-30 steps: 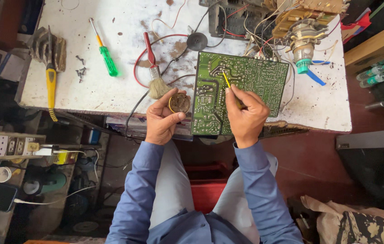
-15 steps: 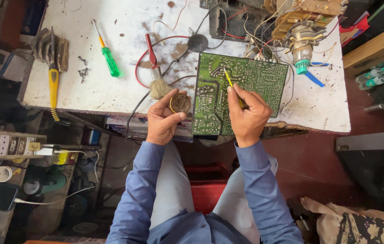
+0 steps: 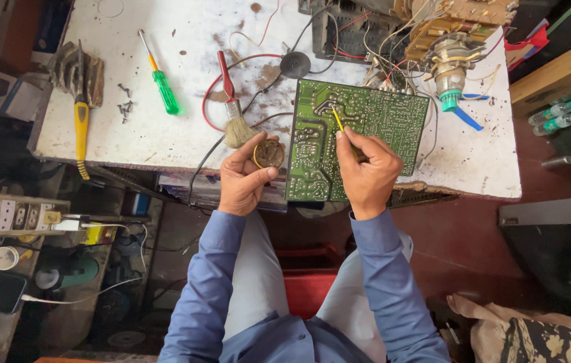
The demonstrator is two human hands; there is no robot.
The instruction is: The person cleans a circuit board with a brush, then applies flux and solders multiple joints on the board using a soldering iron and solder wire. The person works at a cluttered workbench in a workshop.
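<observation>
Two hands are closed: a small round tin (image 3: 270,153), its brownish contents unclear, is gripped by the left hand (image 3: 245,178); a yellow-handled tool (image 3: 339,122) is pinched by the right hand (image 3: 368,173) on the green circuit board (image 3: 352,128).

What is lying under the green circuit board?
The green circuit board rests on the white workbench, its near edge overhanging. Wires emerge from beneath; anything else under it is hidden.

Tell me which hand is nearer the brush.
Left. The left hand, holding a small round tin, sits just below the brush bristles; the right hand is further off, over the circuit board.
</observation>
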